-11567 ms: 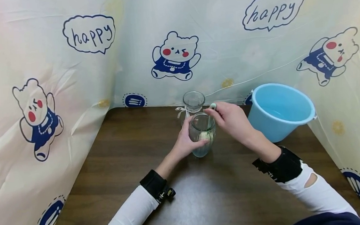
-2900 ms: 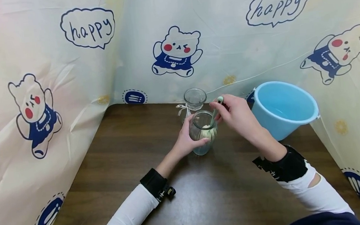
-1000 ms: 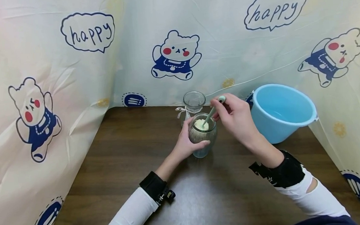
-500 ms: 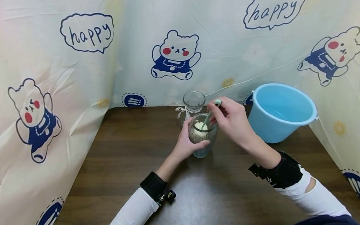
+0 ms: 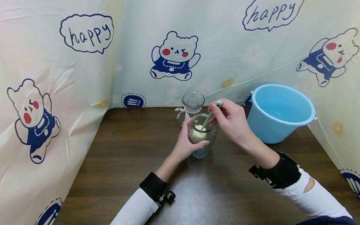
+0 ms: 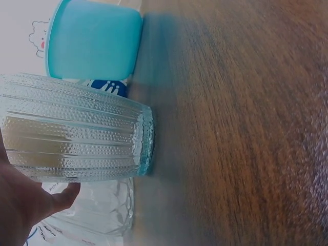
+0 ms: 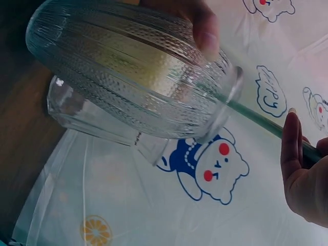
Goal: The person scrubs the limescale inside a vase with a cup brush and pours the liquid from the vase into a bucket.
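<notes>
My left hand (image 5: 186, 144) grips a ribbed clear glass jar (image 6: 97, 133) around its side, with the thumb across the front. The jar's base stands on the table, seen upright in the head view. My right hand (image 5: 231, 121) pinches the thin green handle (image 5: 208, 118) of a bottle brush above the jar's mouth. That handle slants down into the jar. Inside, the brush's pale, sponge-like head (image 5: 199, 128) sits in the upper part, blurred by the textured glass. In the right wrist view the right fingers (image 7: 291, 154) lie along the handle, outside the rim.
A second clear glass jar (image 5: 193, 99) with a white ribbon bow stands close behind the held one. To the right, a light blue bucket (image 5: 270, 131) stands on the dark wooden table (image 5: 132, 154). A printed cloth (image 5: 172, 8) hangs around the back and sides.
Over the earlier frames the brush head rose from lower in the jar to near its mouth. In the last second the right hand shifted slightly left and down; the left hand kept its grip.
</notes>
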`<action>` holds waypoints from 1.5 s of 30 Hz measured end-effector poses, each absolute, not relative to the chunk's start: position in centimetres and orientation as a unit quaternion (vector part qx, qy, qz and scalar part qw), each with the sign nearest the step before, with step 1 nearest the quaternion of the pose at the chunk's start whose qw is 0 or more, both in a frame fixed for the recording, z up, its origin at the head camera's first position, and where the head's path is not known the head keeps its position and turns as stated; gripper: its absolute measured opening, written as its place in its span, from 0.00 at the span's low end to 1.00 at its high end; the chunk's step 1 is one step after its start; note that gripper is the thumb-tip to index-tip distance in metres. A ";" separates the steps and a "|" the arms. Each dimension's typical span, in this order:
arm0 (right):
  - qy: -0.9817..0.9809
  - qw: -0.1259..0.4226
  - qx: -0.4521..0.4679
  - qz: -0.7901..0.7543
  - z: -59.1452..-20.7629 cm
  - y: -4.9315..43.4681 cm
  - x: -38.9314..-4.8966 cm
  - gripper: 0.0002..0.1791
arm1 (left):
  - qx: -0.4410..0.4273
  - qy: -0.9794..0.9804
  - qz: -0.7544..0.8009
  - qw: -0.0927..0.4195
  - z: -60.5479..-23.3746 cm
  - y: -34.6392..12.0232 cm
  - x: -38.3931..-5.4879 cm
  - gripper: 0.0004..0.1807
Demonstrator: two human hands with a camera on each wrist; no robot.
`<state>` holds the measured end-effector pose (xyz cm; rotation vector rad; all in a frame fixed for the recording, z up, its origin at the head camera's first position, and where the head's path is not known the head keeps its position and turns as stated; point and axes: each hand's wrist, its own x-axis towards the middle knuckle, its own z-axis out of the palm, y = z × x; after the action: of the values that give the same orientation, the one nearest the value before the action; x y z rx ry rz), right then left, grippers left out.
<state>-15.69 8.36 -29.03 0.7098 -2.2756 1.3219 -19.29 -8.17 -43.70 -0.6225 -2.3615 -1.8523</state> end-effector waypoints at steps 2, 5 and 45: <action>-0.810 0.213 0.252 0.485 -28.7 8.5 -15.6 0.09 | -0.201 -0.770 -0.604 0.039 -43.8 -8.2 -19.3 0.52; -0.801 0.221 0.246 0.500 -28.3 8.6 -15.5 0.10 | -0.200 -0.770 -0.604 0.039 -43.8 -8.1 -19.3 0.52; -0.794 0.167 0.237 0.535 -29.3 9.6 -17.0 0.16 | -0.201 -0.770 -0.605 0.032 -43.8 -8.2 -19.3 0.52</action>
<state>-17.04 9.61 -29.28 0.6743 -2.2596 1.5228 -19.29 -8.20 -43.80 -0.6175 -2.3701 -1.8625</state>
